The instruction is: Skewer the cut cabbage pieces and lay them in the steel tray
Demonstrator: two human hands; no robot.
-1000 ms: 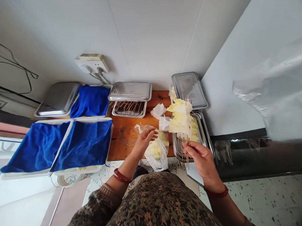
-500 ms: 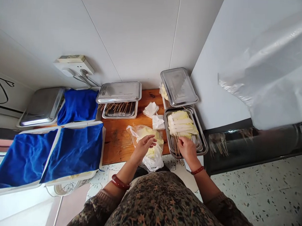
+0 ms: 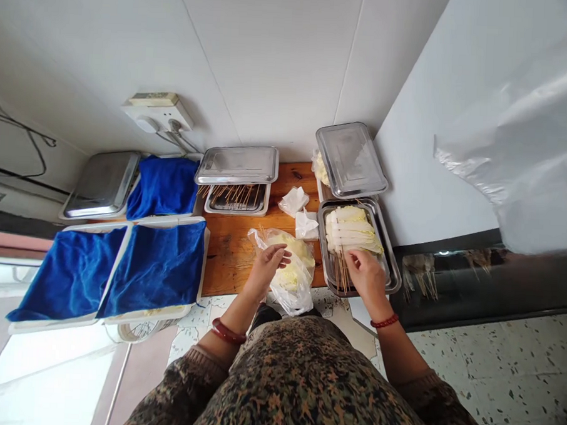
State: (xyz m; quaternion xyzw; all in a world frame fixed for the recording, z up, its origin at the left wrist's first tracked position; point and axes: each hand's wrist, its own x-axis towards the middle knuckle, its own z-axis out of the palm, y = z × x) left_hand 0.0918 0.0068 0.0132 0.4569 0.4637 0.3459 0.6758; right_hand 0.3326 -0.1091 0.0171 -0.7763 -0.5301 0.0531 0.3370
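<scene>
My left hand point(image 3: 270, 267) hangs over a clear plastic bag point(image 3: 295, 293) of pale yellow cabbage leaves point(image 3: 289, 276), fingers loosely bent and apart, with nothing in them. To the right, my right hand point(image 3: 367, 275) is over a metal tray point(image 3: 393, 280), close beside the wooden sticks of skewered cabbage point(image 3: 354, 233). Its fingers are bent with a small gap, and I see nothing held in them. The skewered leaves lie side by side in the tray, their sticks point(image 3: 340, 272) pointing toward me. My palm hides part of the tray's near right corner.
Behind the tray, a metal lid point(image 3: 351, 159) leans over another container. White tissue packs point(image 3: 306, 225) lie on the wooden table point(image 3: 228, 254). A lidded tray of skewers point(image 3: 237, 198) stands farther left, beside containers under blue cloths point(image 3: 156, 266). More skewers point(image 3: 422, 275) lie on the dark surface at right.
The view has shifted, so the table sits slightly farther right in it. My right hand has eased slightly right, away from the sticks. My left hand stays over the bag.
</scene>
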